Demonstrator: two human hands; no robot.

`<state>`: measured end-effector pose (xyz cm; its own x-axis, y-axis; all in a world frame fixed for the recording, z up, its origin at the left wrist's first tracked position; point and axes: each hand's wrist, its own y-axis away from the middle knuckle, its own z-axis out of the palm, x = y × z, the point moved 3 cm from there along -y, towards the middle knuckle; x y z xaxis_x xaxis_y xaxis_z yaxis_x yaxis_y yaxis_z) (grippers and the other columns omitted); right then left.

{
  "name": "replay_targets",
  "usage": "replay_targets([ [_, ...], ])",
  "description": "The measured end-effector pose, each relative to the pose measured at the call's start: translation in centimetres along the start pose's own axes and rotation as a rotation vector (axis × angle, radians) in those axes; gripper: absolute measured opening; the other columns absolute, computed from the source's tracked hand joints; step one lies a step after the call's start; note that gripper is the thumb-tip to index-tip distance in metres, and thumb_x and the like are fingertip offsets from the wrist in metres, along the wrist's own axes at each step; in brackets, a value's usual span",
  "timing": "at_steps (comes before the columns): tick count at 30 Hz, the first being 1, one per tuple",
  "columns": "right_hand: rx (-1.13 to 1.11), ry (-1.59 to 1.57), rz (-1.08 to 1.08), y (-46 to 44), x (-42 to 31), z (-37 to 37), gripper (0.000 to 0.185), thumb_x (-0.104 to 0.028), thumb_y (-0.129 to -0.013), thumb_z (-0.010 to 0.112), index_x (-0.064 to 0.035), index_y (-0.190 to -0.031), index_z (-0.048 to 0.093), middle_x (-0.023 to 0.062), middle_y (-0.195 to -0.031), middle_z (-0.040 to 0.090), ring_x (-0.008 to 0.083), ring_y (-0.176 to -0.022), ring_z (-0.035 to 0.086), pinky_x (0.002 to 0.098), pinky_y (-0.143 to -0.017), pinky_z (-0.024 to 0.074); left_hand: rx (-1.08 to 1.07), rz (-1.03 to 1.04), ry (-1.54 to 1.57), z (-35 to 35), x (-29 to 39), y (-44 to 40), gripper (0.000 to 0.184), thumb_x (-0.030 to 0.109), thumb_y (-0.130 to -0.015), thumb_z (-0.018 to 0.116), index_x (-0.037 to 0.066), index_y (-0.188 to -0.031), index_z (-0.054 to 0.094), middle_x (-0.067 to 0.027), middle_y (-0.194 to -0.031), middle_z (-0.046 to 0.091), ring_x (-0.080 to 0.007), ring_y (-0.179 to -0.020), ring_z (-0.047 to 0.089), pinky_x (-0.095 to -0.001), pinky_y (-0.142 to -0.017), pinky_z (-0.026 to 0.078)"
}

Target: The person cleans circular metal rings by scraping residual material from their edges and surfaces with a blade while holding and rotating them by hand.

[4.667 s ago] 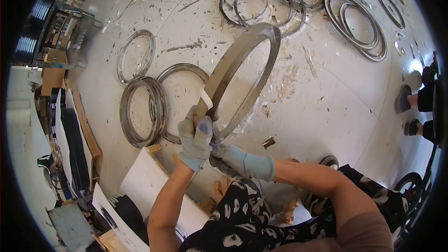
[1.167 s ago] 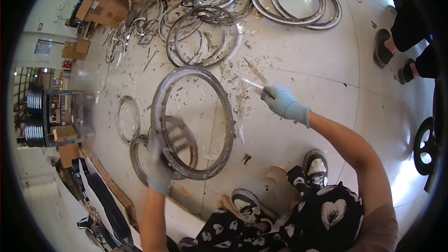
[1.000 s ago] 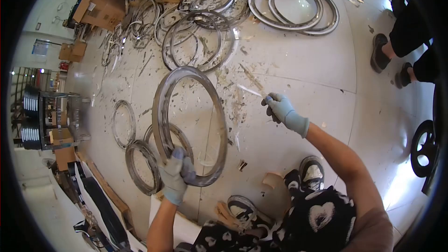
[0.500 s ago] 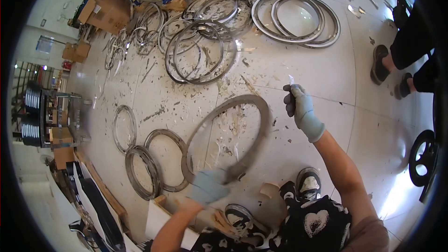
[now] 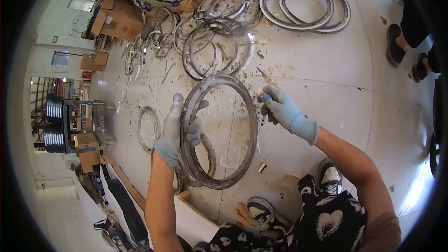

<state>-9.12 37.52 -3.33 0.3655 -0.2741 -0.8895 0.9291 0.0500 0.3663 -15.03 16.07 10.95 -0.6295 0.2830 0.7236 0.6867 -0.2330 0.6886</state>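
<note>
My left hand [image 5: 176, 123], in a grey-blue glove, grips the left side of a large grey metal ring [image 5: 253, 133]. Its fingers pass through the opening and the thumb points up outside. The ring is held up above the floor, facing the camera. Right of the ring, apart from it, my gloved right hand [image 5: 289, 112] is closed with fingers pressed together. What it holds is too small to make out. Below the held ring and partly behind it, another ring [image 5: 211, 156] lies on the floor.
Several rings [image 5: 212, 49] lie in a pile ahead among scraps, and two bright rings [image 5: 343, 14] overlap at the upper right. A cardboard box [image 5: 122, 21] stands upper left. Another person's shoe [image 5: 395, 45] is at the right. A white panel [image 5: 193, 219] is near my left arm.
Since half a second ago, the held ring has swung from a slant to nearly upright, with my left hand now at its left side. My right hand has moved lower and left.
</note>
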Motion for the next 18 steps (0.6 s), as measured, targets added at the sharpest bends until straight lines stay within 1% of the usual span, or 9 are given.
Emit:
replay_targets([
  [3, -0.036, -0.056, -0.024, -0.5, -0.3, 0.9, 0.024, -0.03, -0.097, 0.042, -0.0083, -0.099, 0.052, 0.0007, -0.066, 0.052, 0.0066, -0.049, 0.046, 0.0208, -0.043, 0.0381, 0.167, 0.12, -0.078, 0.7, -0.8, 1.6, 0.07, 0.061, -0.09, 0.034, 0.002, -0.123, 0.049, -0.0026, -0.059, 0.047, -0.0095, -0.047, 0.044, -0.0247, -0.042, 0.037],
  [5, -0.007, -0.067, -0.017, -0.7, -0.8, 1.0, 0.022, -0.026, -0.096, 0.043, -0.0067, -0.099, 0.053, 0.0014, -0.067, 0.053, 0.0079, -0.053, 0.047, 0.023, -0.047, 0.0399, 0.225, 0.176, -0.047, 0.8, -2.3, 3.1, 0.063, 0.055, -0.091, 0.038, 0.002, -0.125, 0.047, -0.0054, -0.063, 0.052, -0.01, -0.051, 0.048, -0.0245, -0.044, 0.04],
  [7, 0.032, -0.078, -0.003, -0.7, -0.6, 0.3, 0.021, -0.023, -0.096, 0.044, -0.005, -0.099, 0.054, 0.0021, -0.069, 0.054, 0.0092, -0.058, 0.048, 0.0251, -0.051, 0.0417, 0.36, 0.471, -0.326, 0.8, -4.0, 5.5, 0.055, 0.045, -0.09, 0.048, 0.003, -0.126, 0.046, -0.0038, -0.059, 0.051, -0.0095, -0.048, 0.049, -0.0242, -0.043, 0.041],
  [11, 0.123, 0.135, -0.092, -1.8, 1.3, -0.8, 0.021, -0.024, -0.095, 0.045, -0.0044, -0.095, 0.054, 0.0038, -0.066, 0.053, 0.0104, -0.057, 0.05, 0.0271, -0.052, 0.0429, 0.439, 0.355, -0.542, -0.3, -4.7, 5.7, 0.054, 0.042, -0.089, 0.053, 0.003, -0.125, 0.046, 0.0022, -0.049, 0.044, -0.0098, -0.039, 0.044, -0.0244, -0.038, 0.038],
  [12, 0.138, 0.151, -0.074, -1.5, 2.1, -0.8, 0.021, -0.024, -0.095, 0.045, -0.0045, -0.094, 0.053, 0.0042, -0.064, 0.053, 0.0107, -0.056, 0.051, 0.0277, -0.053, 0.0433, 0.33, 0.086, -0.448, 0.6, -1.8, 5.2, 0.06, 0.042, -0.086, 0.057, 0.002, -0.128, 0.041, -0.0022, -0.058, 0.053, -0.0101, -0.047, 0.051, -0.0245, -0.044, 0.043],
  [14, 0.11, 0.164, -0.031, -0.9, 2.8, -0.6, 0.021, -0.024, -0.095, 0.046, -0.0044, -0.094, 0.053, 0.0038, -0.063, 0.053, 0.0109, -0.056, 0.05, 0.0277, -0.053, 0.0435, 0.086, 0.139, -0.197, -0.2, 0.6, 2.1, 0.072, 0.042, -0.083, 0.062, 0.0, -0.133, 0.033, -0.0095, -0.077, 0.061, -0.0139, -0.061, 0.059, -0.0257, -0.054, 0.048],
  [15, 0.102, 0.153, -0.009, -1.0, 2.6, -0.8, 0.021, -0.024, -0.095, 0.046, -0.0042, -0.093, 0.053, 0.0035, -0.063, 0.053, 0.011, -0.055, 0.05, 0.0276, -0.053, 0.0438, 0.091, 0.145, -0.178, -0.4, 0.1, 2.2, 0.072, 0.042, -0.083, 0.062, 0.0, -0.133, 0.033, -0.0095, -0.077, 0.061, -0.0139, -0.061, 0.059, -0.0257, -0.054, 0.048],
  [17, 0.098, 0.164, 0.023, -0.4, 2.5, -1.3, 0.021, -0.024, -0.094, 0.047, -0.0037, -0.093, 0.053, 0.0037, -0.063, 0.053, 0.0111, -0.055, 0.05, 0.0277, -0.052, 0.044, 0.176, 0.297, -0.07, -0.4, -0.5, 2.0, 0.083, 0.042, -0.078, 0.067, 0.0, -0.136, 0.026, -0.0148, -0.096, 0.061, -0.0196, -0.078, 0.061, -0.0286, -0.068, 0.05],
  [18, 0.1, 0.15, 0.064, 0.0, 2.6, -1.8, 0.021, -0.024, -0.094, 0.047, -0.0031, -0.094, 0.053, 0.0039, -0.063, 0.053, 0.0111, -0.055, 0.05, 0.0278, -0.051, 0.0441, 0.221, 0.431, -0.053, -0.2, -2.3, 3.5, 0.083, 0.038, -0.078, 0.069, -0.001, -0.137, 0.025, -0.0135, -0.098, 0.06, -0.0217, -0.087, 0.059, -0.0303, -0.076, 0.049],
])
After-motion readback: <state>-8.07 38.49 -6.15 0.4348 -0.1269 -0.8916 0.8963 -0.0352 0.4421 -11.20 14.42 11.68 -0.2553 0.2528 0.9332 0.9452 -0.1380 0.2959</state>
